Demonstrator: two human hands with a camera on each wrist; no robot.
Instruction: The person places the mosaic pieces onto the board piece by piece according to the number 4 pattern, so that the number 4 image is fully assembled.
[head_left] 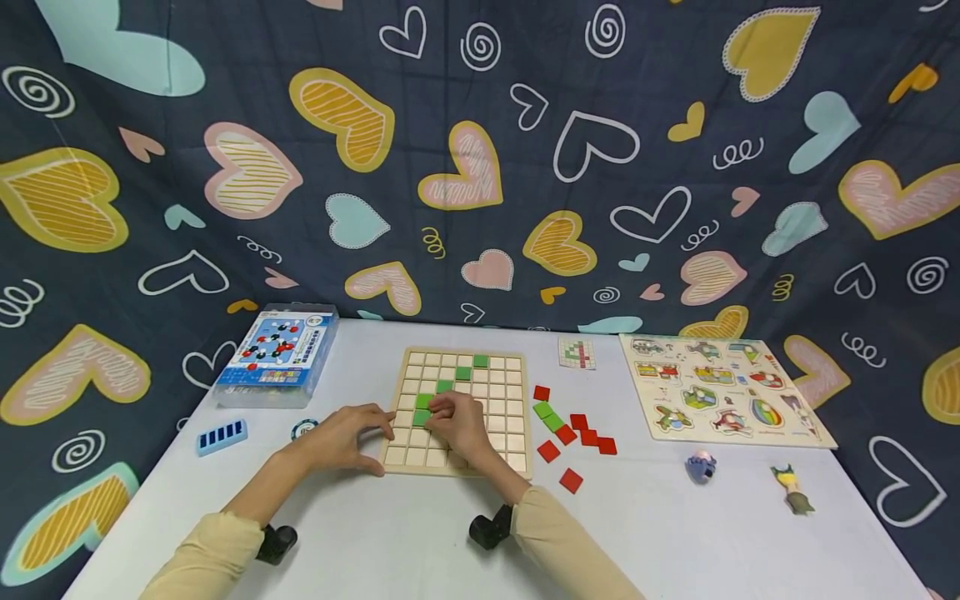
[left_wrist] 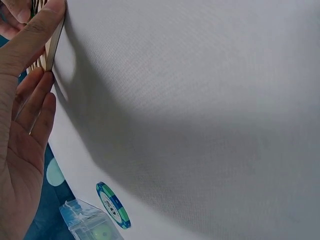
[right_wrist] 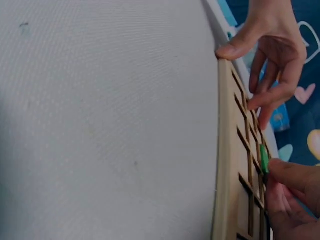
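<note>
A pale wooden grid board point(head_left: 453, 472) lies on the table. Green square tiles point(head_left: 463, 373) run down it in a slanting line from the upper right to the middle left. The left hand point(head_left: 341, 437) has its thumb at the board's near left corner and its fingers spread along the left edge. Over the middle of the board, the right hand point(head_left: 459, 425) pinches a green tile point(right_wrist: 264, 156) between thumb and fingers, low against the squares. Part of the grid is hidden beneath this hand. Right of the board lie loose red tiles point(head_left: 571, 480) and two green tiles point(head_left: 547, 415).
A small pattern card point(head_left: 577, 353) is behind the loose tiles. Farther right lie a picture puzzle board point(head_left: 720, 387) and two small figures point(head_left: 701, 467). On the left stand a boxed set point(head_left: 277, 354), a light-blue slotted block point(head_left: 222, 437) and a round chip point(left_wrist: 113, 205).
</note>
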